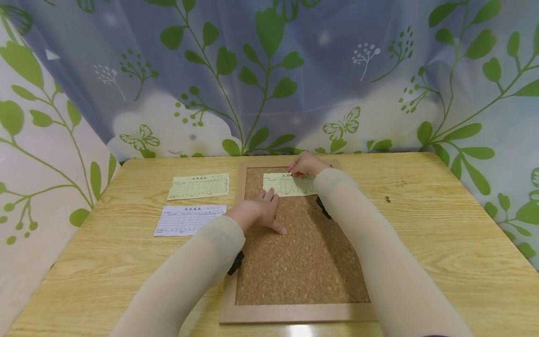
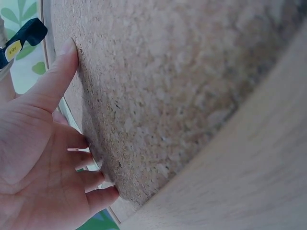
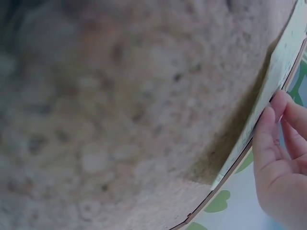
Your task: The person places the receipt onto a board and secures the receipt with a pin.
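A light yellow printed form slip [image 1: 284, 185] lies on the upper part of a wood-framed corkboard [image 1: 299, 262]. At the slip's top edge my right hand [image 1: 309, 164] pinches a small shiny thumbtack [image 1: 290, 173] between thumb and fingertips. In the right wrist view those fingertips [image 3: 268, 114] are right at the slip [image 3: 240, 148], which stands slightly off the cork along its near edge. My left hand [image 1: 261, 210] rests on the board with fingers spread, its fingertips close to the slip's lower left corner. Its thumb [image 2: 64, 62] lies out on the cork.
Left of the board, another yellow form slip [image 1: 200, 186] and a white form slip [image 1: 185, 220] lie on the wooden table [image 1: 126, 281]. Several tiny dark metallic pieces [image 1: 388, 199] lie right of the board. A patterned curtain [image 1: 303, 93] hangs behind the table.
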`<state>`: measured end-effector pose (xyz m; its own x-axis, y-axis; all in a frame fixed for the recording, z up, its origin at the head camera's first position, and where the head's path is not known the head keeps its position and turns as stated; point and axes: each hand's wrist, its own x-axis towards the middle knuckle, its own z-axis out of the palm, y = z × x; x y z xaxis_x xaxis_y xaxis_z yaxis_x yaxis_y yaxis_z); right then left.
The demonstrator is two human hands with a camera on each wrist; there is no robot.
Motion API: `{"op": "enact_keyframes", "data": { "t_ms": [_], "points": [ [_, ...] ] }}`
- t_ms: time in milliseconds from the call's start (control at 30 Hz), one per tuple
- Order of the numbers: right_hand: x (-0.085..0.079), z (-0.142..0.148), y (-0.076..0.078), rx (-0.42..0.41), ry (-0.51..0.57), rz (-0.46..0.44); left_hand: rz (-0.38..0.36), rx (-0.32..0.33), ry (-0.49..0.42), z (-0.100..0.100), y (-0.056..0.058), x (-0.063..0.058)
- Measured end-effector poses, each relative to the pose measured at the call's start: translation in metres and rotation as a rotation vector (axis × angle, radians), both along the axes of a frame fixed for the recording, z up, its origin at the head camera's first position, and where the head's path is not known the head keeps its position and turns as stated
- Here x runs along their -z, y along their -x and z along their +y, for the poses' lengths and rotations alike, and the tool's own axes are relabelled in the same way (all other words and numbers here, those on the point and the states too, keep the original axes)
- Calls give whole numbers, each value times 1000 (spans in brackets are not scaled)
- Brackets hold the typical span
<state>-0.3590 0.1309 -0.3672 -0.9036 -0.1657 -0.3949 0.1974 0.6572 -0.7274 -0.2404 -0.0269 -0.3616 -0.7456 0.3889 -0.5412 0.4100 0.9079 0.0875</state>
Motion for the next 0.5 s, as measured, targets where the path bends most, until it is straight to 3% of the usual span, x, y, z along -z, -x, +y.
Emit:
{"op": "enact_keyframes", "data": {
  "t_ms": [500],
  "points": [
    [5, 5, 4, -11, 75, -41, -16, 3, -13, -1, 0, -1]
  ]
}}
